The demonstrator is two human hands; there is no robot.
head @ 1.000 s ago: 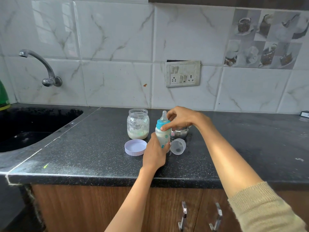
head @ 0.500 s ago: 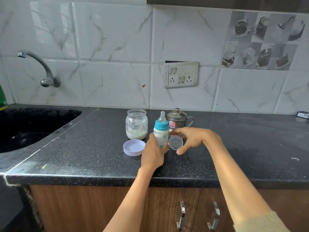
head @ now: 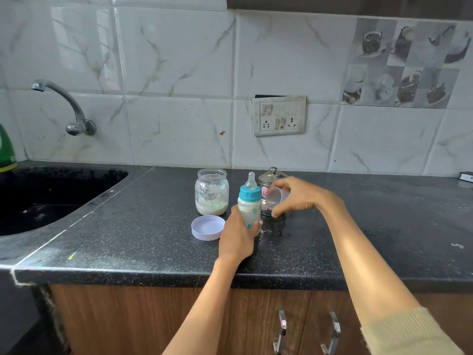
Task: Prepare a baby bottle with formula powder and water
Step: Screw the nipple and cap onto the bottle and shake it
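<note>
- Bottle [head: 248, 210] stands at frame centre on the bench [head: 143, 242], left hand [head: 236, 238] wrapped round its base, likely to steady it.
- Right hand [head: 294, 197] pinches the clear cap [head: 277, 198] just right of the teat, apparently ready to cover it.
- Open powder jar [head: 212, 192] sits left.

The desk [head: 128, 239] is glossy black speckled stone over wood-grain cabinet doors [head: 133, 321] with shiny metal handles [head: 281, 329]. The jar [head: 212, 192] looks like clear glass, its lid [head: 207, 228] matt lilac plastic, the baby bottle [head: 249, 208] translucent plastic with a smooth teal collar. The lidded pot [head: 268, 179] is polished metal.
</note>
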